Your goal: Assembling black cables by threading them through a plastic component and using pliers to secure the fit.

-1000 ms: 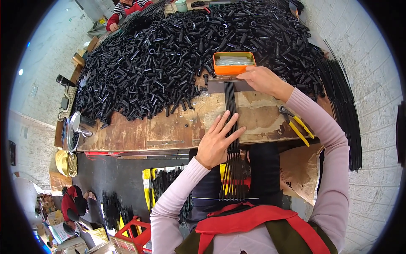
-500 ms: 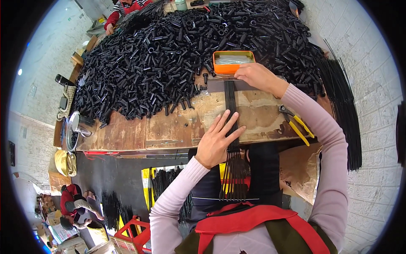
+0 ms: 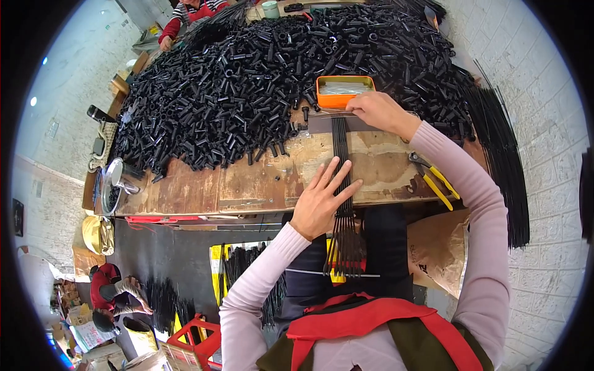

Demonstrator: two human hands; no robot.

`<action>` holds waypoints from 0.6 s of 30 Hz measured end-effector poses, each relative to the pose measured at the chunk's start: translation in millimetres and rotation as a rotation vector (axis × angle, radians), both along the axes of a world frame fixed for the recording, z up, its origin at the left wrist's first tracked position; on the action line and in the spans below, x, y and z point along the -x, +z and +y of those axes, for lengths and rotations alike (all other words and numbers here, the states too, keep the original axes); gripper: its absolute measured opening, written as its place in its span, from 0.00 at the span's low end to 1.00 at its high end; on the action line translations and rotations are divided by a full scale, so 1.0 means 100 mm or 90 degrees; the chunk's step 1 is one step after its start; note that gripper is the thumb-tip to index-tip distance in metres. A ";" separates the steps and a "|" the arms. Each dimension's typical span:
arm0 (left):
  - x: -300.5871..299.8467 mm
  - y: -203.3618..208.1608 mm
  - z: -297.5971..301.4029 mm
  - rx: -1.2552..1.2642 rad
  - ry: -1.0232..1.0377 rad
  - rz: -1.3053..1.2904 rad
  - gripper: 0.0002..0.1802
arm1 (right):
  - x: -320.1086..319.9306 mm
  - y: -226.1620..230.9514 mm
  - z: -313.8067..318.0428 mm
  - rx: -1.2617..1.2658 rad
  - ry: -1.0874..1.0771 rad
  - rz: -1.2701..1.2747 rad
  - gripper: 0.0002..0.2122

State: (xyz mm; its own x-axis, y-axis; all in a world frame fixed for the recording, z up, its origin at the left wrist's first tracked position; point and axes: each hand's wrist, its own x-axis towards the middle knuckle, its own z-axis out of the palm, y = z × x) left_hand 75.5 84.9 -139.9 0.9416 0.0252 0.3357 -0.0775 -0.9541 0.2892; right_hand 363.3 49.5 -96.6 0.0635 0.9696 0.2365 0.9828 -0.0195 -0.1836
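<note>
A flat row of thin black jointed rods (image 3: 341,141), which look like umbrella ribs, runs across the wooden table and past its near edge over my lap. Flat on this row lies my left hand (image 3: 322,201), its fingers spread and pressing lightly. My right hand (image 3: 377,112) is at the far ends of the rods, thumb and fingers pinched together. Whatever sits in that pinch is too small to make out. Just beyond it stands an orange box (image 3: 344,102) holding thin pale wires (image 3: 343,88). A dark flat strip (image 3: 320,125) lies beneath the rods' far ends.
A large heap of black tubular pieces (image 3: 229,93) covers the far table. Yellow-handled pliers (image 3: 438,185) lie right of the rods. Black rods (image 3: 504,179) hang at the right edge. A clear container (image 3: 114,185) stands left. One person works at the far left, another at lower left.
The view has shifted slightly. Both hands keep their places, the left flat on the rods and the right pinching beside the orange box. The rods' near ends appear a little higher in the picture.
</note>
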 end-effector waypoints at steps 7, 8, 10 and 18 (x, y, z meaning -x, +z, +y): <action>0.09 0.56 0.39 -0.167 0.156 0.069 0.43 | 0.76 0.68 -0.96 0.176 0.253 0.415 0.34; -0.09 0.48 0.48 -0.169 0.165 0.070 0.43 | 1.06 0.58 -1.05 0.190 0.366 0.499 0.36; -0.59 0.09 0.67 0.103 -0.104 -0.077 0.22 | 1.55 0.27 -1.15 0.202 0.324 0.617 0.35; -0.98 -0.05 0.55 0.440 -0.130 -0.037 0.27 | 1.46 0.87 -1.31 0.032 0.158 0.565 0.10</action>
